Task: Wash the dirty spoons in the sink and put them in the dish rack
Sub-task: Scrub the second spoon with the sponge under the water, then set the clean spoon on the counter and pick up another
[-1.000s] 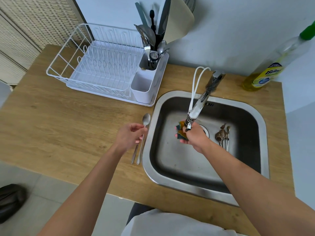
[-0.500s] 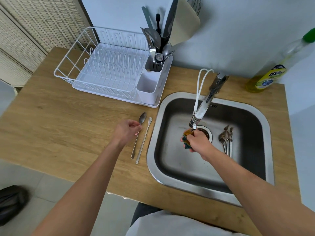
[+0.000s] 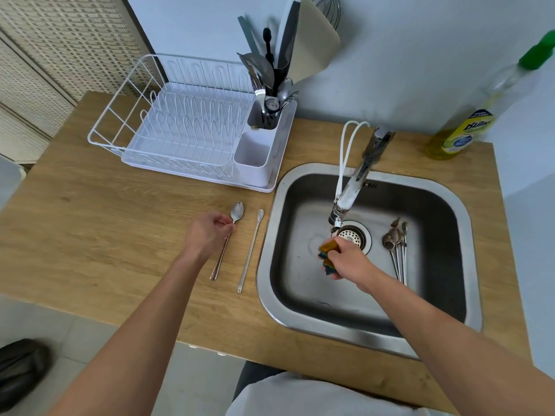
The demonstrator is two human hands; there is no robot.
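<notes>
Left hand (image 3: 207, 238) has lowered the teaspoon (image 3: 228, 235) onto the counter, mid-frame, beside a long stirring spoon (image 3: 250, 250), fingers still pinching its neck. Right hand (image 3: 348, 261) squeezes sponge (image 3: 327, 250) under faucet (image 3: 350, 195). Dirty spoons (image 3: 396, 250) wait in sink (image 3: 450, 205); dish rack (image 3: 186, 130) upper left.

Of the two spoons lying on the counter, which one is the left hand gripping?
The left hand grips the round-bowled spoon, the one farther from the sink. The thin long-handled spoon beside it, nearer the sink's rim, lies untouched.

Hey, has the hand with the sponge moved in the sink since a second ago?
Yes. The right hand holding the sponge has dropped from right against the faucet nozzle to lower, beside the drain.
</notes>
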